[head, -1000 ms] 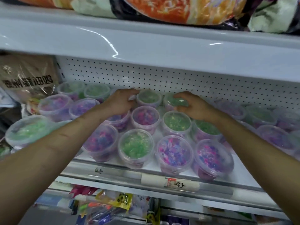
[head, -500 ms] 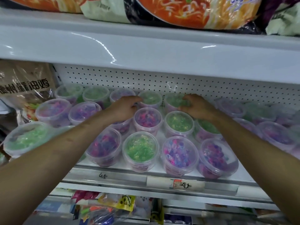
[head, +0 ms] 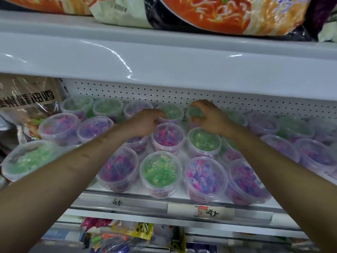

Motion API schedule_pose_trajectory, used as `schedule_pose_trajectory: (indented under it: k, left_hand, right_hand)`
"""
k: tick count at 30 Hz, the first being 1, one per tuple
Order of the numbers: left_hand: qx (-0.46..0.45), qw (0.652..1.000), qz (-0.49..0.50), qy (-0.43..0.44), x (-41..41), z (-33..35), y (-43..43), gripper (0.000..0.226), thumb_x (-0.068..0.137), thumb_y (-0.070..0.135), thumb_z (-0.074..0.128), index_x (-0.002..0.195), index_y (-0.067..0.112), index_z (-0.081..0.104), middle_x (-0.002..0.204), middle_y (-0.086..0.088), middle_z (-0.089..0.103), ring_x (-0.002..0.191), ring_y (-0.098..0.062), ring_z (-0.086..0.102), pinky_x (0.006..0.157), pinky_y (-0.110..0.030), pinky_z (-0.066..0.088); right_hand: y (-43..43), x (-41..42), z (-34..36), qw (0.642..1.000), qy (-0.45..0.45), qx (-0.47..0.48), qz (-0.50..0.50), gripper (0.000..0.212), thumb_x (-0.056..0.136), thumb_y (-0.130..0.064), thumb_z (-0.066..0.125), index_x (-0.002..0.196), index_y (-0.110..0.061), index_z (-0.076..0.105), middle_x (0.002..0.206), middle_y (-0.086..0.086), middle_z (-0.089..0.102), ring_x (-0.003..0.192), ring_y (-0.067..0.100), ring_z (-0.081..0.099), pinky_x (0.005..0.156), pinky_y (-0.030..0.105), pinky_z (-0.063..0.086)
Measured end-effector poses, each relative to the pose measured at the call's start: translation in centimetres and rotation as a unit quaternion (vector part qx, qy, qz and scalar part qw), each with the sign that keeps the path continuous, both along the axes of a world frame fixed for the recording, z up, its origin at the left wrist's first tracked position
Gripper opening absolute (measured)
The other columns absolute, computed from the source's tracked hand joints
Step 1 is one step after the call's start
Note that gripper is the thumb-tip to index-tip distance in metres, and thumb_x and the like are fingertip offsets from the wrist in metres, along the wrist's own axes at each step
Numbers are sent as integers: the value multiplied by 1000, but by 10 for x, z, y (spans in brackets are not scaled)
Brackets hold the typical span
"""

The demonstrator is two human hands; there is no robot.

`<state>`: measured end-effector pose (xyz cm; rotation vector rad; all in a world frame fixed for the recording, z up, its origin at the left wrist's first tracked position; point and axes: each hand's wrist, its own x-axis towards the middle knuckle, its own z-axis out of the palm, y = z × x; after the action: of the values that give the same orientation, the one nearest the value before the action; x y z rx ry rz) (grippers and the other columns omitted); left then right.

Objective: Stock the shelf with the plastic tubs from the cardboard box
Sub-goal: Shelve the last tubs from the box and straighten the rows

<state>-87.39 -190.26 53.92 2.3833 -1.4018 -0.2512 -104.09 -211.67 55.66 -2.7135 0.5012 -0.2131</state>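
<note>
Left hand (head: 145,123) is touching a back-edge tub (head: 171,111) loose-fingered, right hand (head: 209,116) is gripping the next tub (head: 194,112); hard shoving risks tipping front tubs (head: 160,172) off the shelf (head: 131,203).

left hand (head: 145,122) reached back onto green tub (head: 172,112), right hand (head: 209,117) arched up over neighbouring tub (head: 196,111)
</note>
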Motion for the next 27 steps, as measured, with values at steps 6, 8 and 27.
schedule_pose_trajectory:
  k: [6, 8, 27]
  left_hand:
    - [-51, 998, 9, -21, 13, -3, 5, 41, 93, 1, 64, 135, 3, 65, 129, -21, 65, 117, -36, 64, 100, -36, 48]
    - [-41, 999, 3, -34, 18, -5, 4, 40, 93, 4, 65, 133, 6, 67, 126, -20, 69, 114, -35, 65, 98, -45, 52]
    - [-25, 998, 7, 51, 42, -5, -4, 58, 98, 6, 62, 152, 22, 50, 147, -6, 57, 131, -22, 54, 84, -14, 31]
  right_hand:
    - [21, 31, -8, 998, 49, 0, 34, 69, 96, -35, 75, 155, -14, 47, 157, 9, 49, 143, 28, 46, 114, 35, 36]
    - [25, 35, -11, 998, 50, 0, 30, 70, 96, -37, 74, 156, -13, 47, 159, 10, 48, 145, 30, 44, 117, 35, 33]
    - [22, 37, -18, 999, 27, -39, 12, 68, 97, -40, 73, 154, -13, 49, 156, 12, 51, 142, 33, 45, 118, 37, 31]
